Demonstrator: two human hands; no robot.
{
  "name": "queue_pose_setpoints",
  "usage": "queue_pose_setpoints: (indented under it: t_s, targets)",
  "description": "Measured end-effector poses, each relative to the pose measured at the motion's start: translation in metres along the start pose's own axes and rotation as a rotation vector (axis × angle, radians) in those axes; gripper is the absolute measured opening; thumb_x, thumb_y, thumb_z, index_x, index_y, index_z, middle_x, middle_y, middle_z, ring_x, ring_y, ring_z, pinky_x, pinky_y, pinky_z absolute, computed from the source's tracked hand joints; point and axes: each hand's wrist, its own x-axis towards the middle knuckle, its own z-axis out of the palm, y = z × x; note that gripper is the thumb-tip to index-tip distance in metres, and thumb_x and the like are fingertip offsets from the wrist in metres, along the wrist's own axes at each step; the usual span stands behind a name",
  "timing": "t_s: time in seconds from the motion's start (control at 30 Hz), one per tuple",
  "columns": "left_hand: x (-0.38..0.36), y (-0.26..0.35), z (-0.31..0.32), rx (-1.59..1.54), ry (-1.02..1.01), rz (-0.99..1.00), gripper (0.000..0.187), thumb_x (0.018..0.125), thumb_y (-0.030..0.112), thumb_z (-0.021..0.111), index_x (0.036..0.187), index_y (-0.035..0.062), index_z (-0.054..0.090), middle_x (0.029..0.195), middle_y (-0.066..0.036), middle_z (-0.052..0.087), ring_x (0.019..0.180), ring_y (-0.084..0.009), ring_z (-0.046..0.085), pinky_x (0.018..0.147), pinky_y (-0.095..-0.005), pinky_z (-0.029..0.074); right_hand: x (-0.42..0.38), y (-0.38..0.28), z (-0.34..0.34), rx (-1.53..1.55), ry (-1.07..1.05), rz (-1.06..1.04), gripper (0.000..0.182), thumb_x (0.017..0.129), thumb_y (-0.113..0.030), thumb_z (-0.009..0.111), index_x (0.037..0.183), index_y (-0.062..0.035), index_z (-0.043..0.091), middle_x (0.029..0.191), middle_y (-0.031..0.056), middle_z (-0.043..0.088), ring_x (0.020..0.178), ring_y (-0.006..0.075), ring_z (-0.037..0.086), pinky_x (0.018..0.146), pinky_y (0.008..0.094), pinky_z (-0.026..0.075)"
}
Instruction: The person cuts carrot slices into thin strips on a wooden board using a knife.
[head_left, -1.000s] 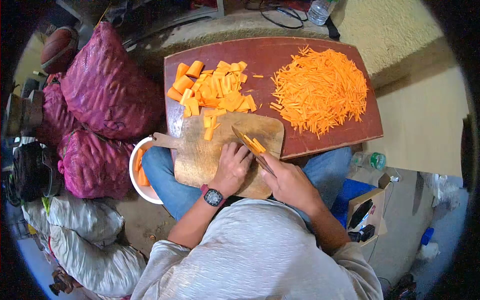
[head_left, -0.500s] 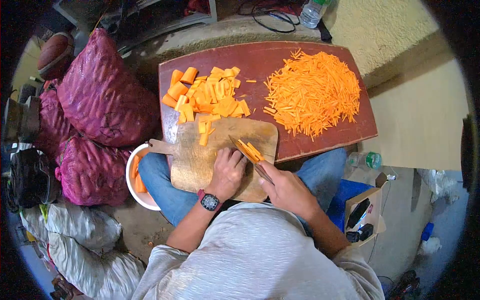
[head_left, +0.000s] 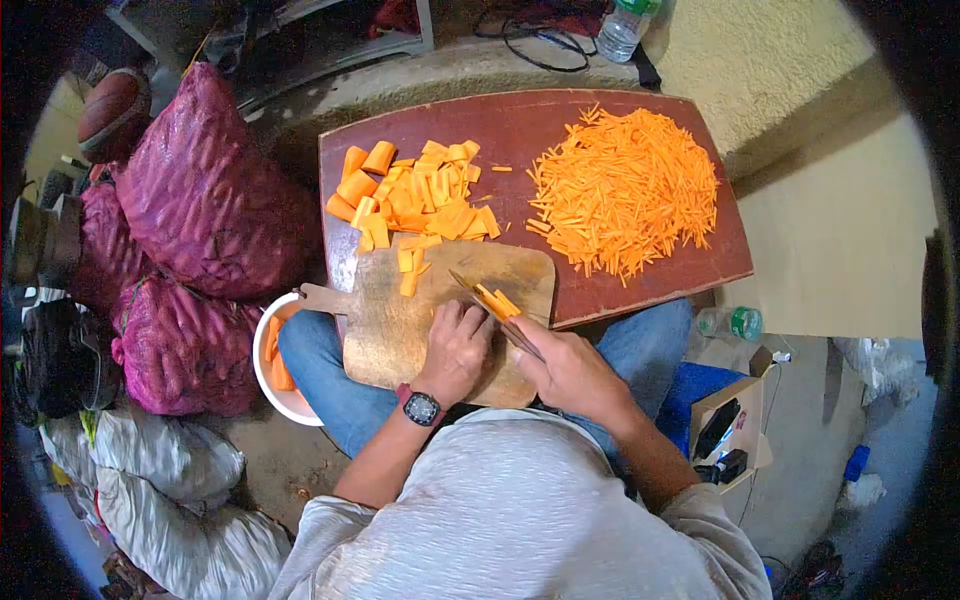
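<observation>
On the dark red table (head_left: 640, 290) there is a heap of thin carrot sticks (head_left: 625, 190) at the right and a pile of thick carrot pieces (head_left: 415, 195) at the left, some of them lying onto the far edge of the wooden cutting board (head_left: 390, 320). Purple mesh sacks (head_left: 215, 190) stand to the left, and a white bowl (head_left: 268, 385) with carrots is just beside the knee. The left hand (head_left: 455, 350) lies curled on the board, fingers bent down and pressing something I cannot see. The right hand (head_left: 570, 372) is closed around the handle of the knife (head_left: 490, 305), whose blade carries carrot slices (head_left: 497, 301). Compared with half a second ago, the hands and the knife are almost in the same place.
</observation>
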Motion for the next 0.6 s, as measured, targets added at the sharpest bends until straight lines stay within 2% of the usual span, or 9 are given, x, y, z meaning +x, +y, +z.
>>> queue_pose_setpoints:
  t_s: [0.13,0.3,0.43,0.6]
  targets:
    - [-0.003,0.000,0.001,0.015,0.014,0.004,0.035,0.082,0.010,0.069,0.113,-0.0023,0.078,0.108,-0.015,0.066,0.103,-0.0363,0.060,0.091,-0.0469,0.052,-0.010,-0.002,0.004,0.036,-0.040,0.096,0.050,0.103,-0.015,0.066,0.148,0.0027,0.055,0.110,0.0353,0.073,0.106,0.0536,0.072,0.086,0.0573,0.058]
    - [-0.002,0.000,0.003,-0.012,-0.015,-0.012,0.034,0.082,0.009,0.068,0.113,-0.0017,0.078,0.109,-0.015,0.067,0.105,-0.0369,0.061,0.092,-0.0476,0.052,0.004,0.004,0.005,0.039,0.029,-0.021,0.047,0.105,-0.014,0.065,0.148,0.0023,0.056,0.110,0.0358,0.072,0.106,0.0542,0.071,0.086,0.0569,0.057]
    - [-0.004,0.001,0.002,0.037,0.014,-0.011,0.033,0.082,0.009,0.069,0.112,-0.0019,0.078,0.110,-0.015,0.067,0.106,-0.0370,0.061,0.092,-0.0474,0.052,-0.010,-0.004,0.000,0.110,-0.009,0.037,0.045,0.105,-0.014,0.064,0.146,0.0024,0.057,0.110,0.0355,0.072,0.106,0.0541,0.071,0.086,0.0571,0.057]
    - [-0.003,-0.001,0.005,0.000,0.024,-0.006,0.032,0.082,0.009,0.070,0.111,-0.0024,0.079,0.110,-0.015,0.069,0.105,-0.0369,0.062,0.092,-0.0474,0.053,0.004,-0.002,0.004,0.025,0.018,-0.002,0.043,0.107,-0.016,0.065,0.145,0.0023,0.058,0.113,0.0341,0.073,0.109,0.0537,0.070,0.088,0.0552,0.057]
